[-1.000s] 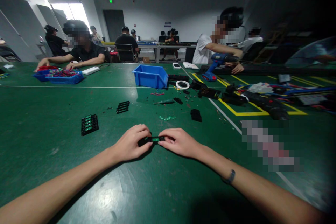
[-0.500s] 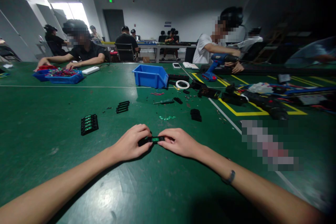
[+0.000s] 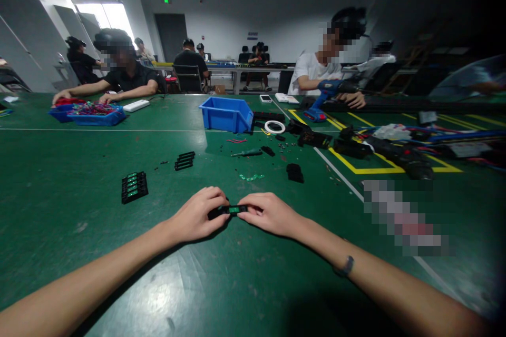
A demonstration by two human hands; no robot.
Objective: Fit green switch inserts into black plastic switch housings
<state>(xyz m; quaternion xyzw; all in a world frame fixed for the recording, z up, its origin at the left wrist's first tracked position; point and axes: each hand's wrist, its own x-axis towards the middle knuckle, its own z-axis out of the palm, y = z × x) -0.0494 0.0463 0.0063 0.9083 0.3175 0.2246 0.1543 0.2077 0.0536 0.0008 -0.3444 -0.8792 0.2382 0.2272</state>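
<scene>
Between my two hands is a small black plastic frame with a green circuit board in its middle. My left hand is closed on its left end, thumb and fingers pinching it. At the right end, my right hand pinches the same piece with thumb and forefinger. Fingertips cover both its ends. To the left lies a row of black frames with green boards. Several bare black frames lie a little farther off. Beyond my hands several small green boards form a curved line on the table.
A blue bin stands ahead, with a screwdriver and a black part nearer. A white tape roll, a blue drill and cables are to the right. Co-workers sit across the table, one beside wire-filled trays.
My hands and the small black frame stay in place. Across the table, the co-worker in white at the right has lowered an arm behind the blue drill.
</scene>
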